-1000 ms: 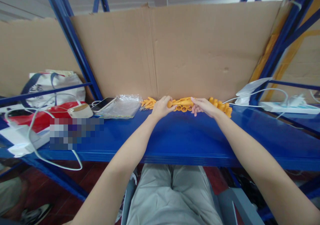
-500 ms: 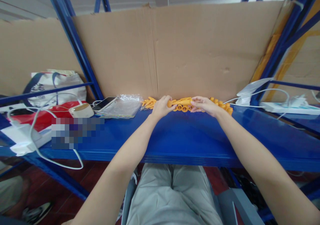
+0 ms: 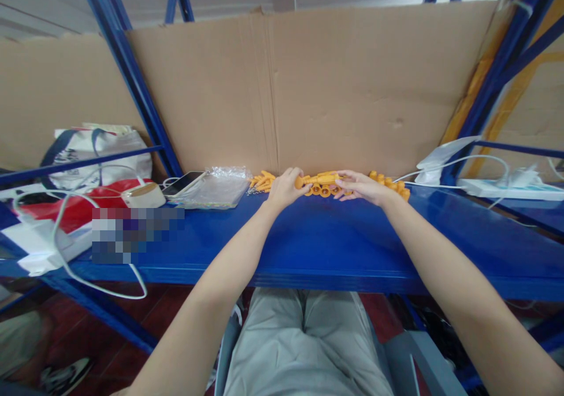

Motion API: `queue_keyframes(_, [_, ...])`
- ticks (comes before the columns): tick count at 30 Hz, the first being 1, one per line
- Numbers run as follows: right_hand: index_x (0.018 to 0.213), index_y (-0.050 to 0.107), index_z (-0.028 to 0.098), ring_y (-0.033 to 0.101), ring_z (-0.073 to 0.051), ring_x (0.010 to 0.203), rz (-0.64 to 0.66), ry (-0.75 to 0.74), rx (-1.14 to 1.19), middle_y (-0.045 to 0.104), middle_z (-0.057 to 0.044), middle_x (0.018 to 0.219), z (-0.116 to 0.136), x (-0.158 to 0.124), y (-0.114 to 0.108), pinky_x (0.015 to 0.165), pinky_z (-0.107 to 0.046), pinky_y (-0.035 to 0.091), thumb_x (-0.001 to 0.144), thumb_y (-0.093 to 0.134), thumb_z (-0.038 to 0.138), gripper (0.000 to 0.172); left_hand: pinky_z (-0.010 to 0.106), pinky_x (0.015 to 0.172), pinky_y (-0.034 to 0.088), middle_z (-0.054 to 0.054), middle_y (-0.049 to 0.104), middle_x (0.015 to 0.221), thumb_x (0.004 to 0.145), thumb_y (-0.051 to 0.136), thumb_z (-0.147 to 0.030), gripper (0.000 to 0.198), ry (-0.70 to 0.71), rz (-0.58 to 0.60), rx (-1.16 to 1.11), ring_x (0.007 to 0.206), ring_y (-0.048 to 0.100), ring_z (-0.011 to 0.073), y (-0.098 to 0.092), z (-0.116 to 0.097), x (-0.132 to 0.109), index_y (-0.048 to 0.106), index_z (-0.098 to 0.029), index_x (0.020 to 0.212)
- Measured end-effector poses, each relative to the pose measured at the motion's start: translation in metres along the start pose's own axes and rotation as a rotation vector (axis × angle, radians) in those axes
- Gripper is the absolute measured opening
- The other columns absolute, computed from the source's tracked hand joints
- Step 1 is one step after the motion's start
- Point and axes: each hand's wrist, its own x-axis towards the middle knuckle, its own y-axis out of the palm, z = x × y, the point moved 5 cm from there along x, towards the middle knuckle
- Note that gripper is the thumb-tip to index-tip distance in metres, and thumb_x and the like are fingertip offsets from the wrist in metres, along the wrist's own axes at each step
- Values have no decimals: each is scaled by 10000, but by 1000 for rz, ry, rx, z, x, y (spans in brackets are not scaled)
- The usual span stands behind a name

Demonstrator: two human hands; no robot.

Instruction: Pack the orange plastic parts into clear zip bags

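An orange plastic toy piece with a row of round wheels along its underside lies at the back of the blue metal shelf, against the cardboard wall. My left hand is curled round its left end. My right hand grips its right end with the fingers pinched on it. More loose orange parts lie to the left and to the right of my hands.
A clear plastic bag, a phone, a small white case and white cables sit at the left, with a tote bag behind. A white power strip lies at the right. Blue rack posts flank the shelf.
My right hand has slid slightly along the toy and lowered onto it; the left hand and the toy have barely moved.
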Motion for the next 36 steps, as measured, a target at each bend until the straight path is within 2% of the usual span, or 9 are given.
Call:
queue_keyframes(2, [1049,596,216,683,-122,674,-6,-25,35,725,-50,954,0,0,-1,704,-291,579,819,692,247,251,291,736,455,25,607,902,800,642,-350,204,3,-7,4,877,599,195,0,0,0,522,-224,905])
queue_keyframes(5, [909,623,169,662,-111,613,-25,-12,66,721,-56,793,-1,1,2,696,-271,579,880,621,281,116,295,736,457,28,608,914,799,644,-357,214,3,-9,15,875,600,198,-1,-1,-1,524,-223,914])
queue_keyframes(9, [777,618,139,643,-119,542,-69,26,83,692,-72,656,-1,1,7,626,-250,574,918,562,349,259,298,737,461,32,609,918,799,648,-368,221,-1,-2,19,870,602,200,-1,-3,-1,530,-223,916])
queue_keyframes(16, [840,595,151,609,-102,483,-138,65,297,674,-38,631,4,2,12,570,-228,563,939,519,280,180,313,779,482,47,630,1001,836,609,-378,267,6,37,-39,914,623,206,3,-2,-1,540,-228,1046])
queue_keyframes(19, [833,564,169,619,-113,510,-221,62,358,664,-36,628,1,6,3,569,-233,563,927,522,282,152,332,817,490,49,641,1024,873,560,-381,374,-36,21,-65,927,633,204,5,4,-2,477,-239,1209])
queue_keyframes(22, [850,508,212,653,-134,602,-346,-12,325,680,-23,691,-7,12,-13,640,-275,581,861,615,315,149,372,865,489,76,639,1060,885,533,-329,411,-131,10,-48,983,629,224,9,19,-3,439,-219,1269])
queue_keyframes(26, [865,450,238,674,-167,752,-537,-269,17,693,-21,853,-19,22,-33,760,-345,567,704,755,375,372,440,980,439,157,582,1232,834,532,-230,426,-280,117,92,1198,533,294,17,45,-8,481,-167,1252])
queue_keyframes(30, [902,477,212,668,-233,851,-613,-491,-390,693,-62,892,-24,28,-33,812,-415,524,695,717,394,365,483,1079,342,170,445,1430,835,495,-294,533,-502,293,270,1343,394,325,23,68,-19,435,-166,1349])
queue_keyframes(36, [1104,513,187,646,-300,959,-612,-518,-952,694,-128,1037,-11,31,-9,841,-437,467,843,546,363,316,565,1120,254,105,216,1583,878,392,-408,618,-685,574,316,1455,169,313,28,84,-33,325,-221,1464])
